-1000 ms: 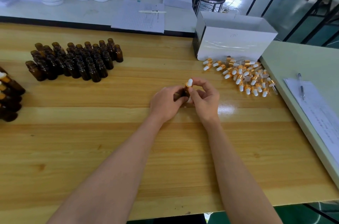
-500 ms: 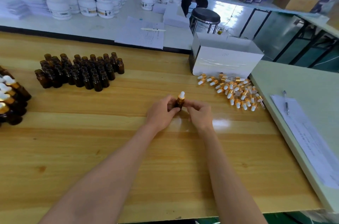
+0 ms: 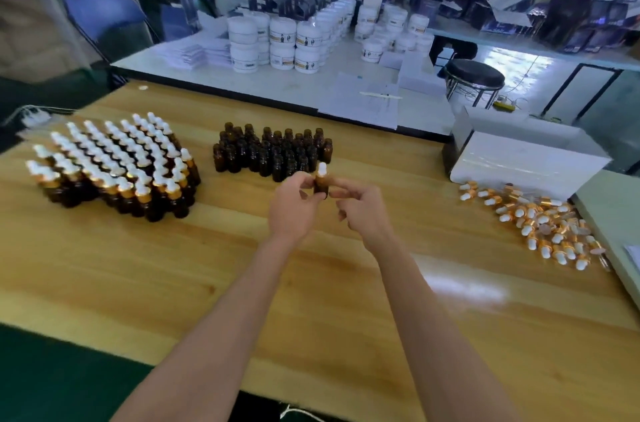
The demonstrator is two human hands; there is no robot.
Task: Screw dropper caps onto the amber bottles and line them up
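While the left hand (image 3: 291,210) grips the amber bottle (image 3: 321,187) round its body, the bottle stands upright, long axis vertical, its white dropper cap (image 3: 322,168) on top. The right hand (image 3: 362,210) sits just beside it, fingers loosely bent, holding nothing that shows. Both hands lie to the right of the block of capped bottles (image 3: 114,172) on the worktop (image 3: 346,300) — the left hand nearer it, so the carry likely runs leftward. The uncapped bottles (image 3: 273,151) stand right of that block, the loose caps (image 3: 543,227) far right.
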